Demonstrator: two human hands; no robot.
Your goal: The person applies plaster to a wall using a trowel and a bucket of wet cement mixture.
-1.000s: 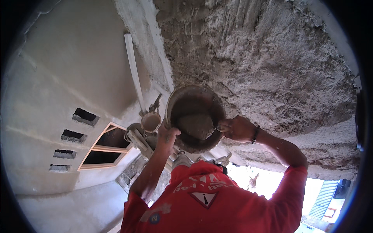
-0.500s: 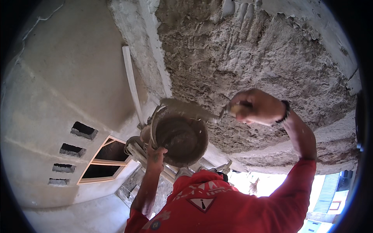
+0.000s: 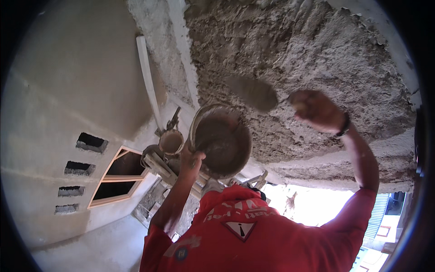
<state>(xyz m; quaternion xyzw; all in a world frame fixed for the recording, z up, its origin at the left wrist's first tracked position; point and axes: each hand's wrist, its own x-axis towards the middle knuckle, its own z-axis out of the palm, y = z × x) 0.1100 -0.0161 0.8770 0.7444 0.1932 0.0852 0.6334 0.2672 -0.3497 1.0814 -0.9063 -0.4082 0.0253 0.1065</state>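
Observation:
My left hand (image 3: 192, 162) is closed on the rim of a round, mortar-smeared bucket (image 3: 245, 149), held up in front of me with its mouth toward the view. Wet grey mortar (image 3: 217, 138) coats its inside. My right hand (image 3: 317, 110), wearing a dark wristband, is wrapped round the handle of a pointed trowel (image 3: 253, 93). The trowel's blade, slightly blurred, lies up and to the right of the bucket's rim, apart from it. Behind the blade spreads a rough, freshly daubed mortar surface (image 3: 290, 50).
At left a smooth plastered wall (image 3: 68, 104) has several rectangular holes and a wooden window frame (image 3: 115, 177). A pale wooden batten (image 3: 147, 77) leans near the corner. A smaller bucket (image 3: 171, 142) stands by scaffold planks (image 3: 161, 167). Bright daylight enters at lower right.
The trowel has come up out of the bucket's mouth, moving up and right with my right hand. The bucket has shifted slightly right and up, uncovering the smaller bucket.

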